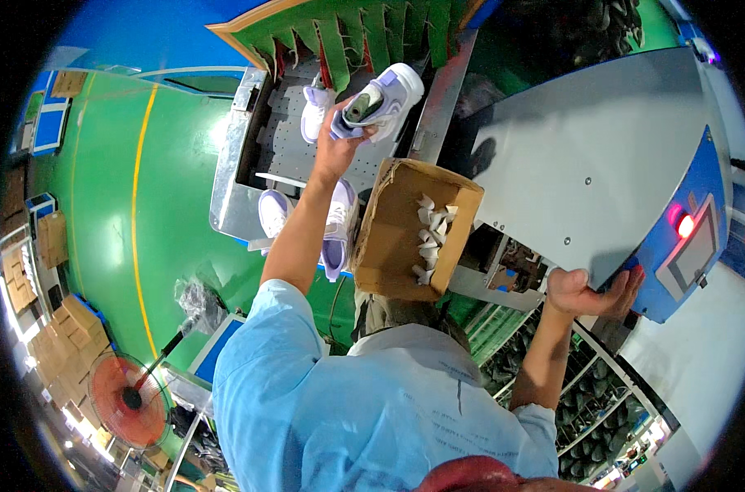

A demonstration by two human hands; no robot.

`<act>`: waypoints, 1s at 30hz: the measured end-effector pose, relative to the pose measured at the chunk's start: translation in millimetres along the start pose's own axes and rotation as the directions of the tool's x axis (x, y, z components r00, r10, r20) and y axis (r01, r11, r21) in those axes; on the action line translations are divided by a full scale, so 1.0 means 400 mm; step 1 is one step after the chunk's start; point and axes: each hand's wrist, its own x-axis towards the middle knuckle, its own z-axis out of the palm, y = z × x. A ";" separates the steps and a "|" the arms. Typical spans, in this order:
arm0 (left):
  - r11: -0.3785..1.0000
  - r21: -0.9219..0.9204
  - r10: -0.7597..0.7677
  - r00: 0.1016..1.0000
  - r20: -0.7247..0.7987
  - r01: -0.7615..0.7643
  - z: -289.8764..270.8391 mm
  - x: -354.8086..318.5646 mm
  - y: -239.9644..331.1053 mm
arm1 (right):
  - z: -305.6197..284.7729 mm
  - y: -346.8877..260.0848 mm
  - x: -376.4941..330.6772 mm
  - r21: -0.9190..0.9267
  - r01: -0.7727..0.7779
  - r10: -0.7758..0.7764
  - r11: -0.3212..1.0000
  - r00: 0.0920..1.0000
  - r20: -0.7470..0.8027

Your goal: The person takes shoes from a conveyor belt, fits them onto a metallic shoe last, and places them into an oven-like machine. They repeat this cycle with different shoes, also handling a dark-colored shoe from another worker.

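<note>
Brown cardboard box centre; grey screen right.

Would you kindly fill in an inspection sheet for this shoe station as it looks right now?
Surface: perforated metal conveyor bed under green strip curtains.
Job's things: lilac-and-white shoe with a grey last inside; three more similar shoes on the bed.
Clutter: cardboard box with small white pieces.
Hands: left hand grips the shoe; right hand rests on the grey machine housing.
Cables: nothing seen.
Surroundings: green floor, red fan, stacked cartons, racks of dark lasts.
</note>
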 end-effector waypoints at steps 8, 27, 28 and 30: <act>0.960 -0.261 -0.094 0.995 0.023 0.097 -0.026 -0.141 0.174 | 0.004 0.019 0.026 -0.003 0.091 -0.090 0.996 0.996 0.028; 0.500 -0.535 -0.241 0.703 0.669 0.681 0.283 -0.692 0.323 | -0.371 -0.151 -0.093 0.524 -0.851 -0.120 -0.035 0.524 0.843; 0.485 -0.508 -0.265 0.673 0.690 0.712 0.323 -0.706 0.349 | -0.389 -0.172 -0.092 0.523 -0.825 0.017 -0.213 0.532 0.846; 0.568 -0.479 -0.289 0.708 0.645 0.669 0.391 -0.738 0.374 | -0.405 -0.107 -0.101 0.493 -0.857 -0.030 -0.153 0.502 0.864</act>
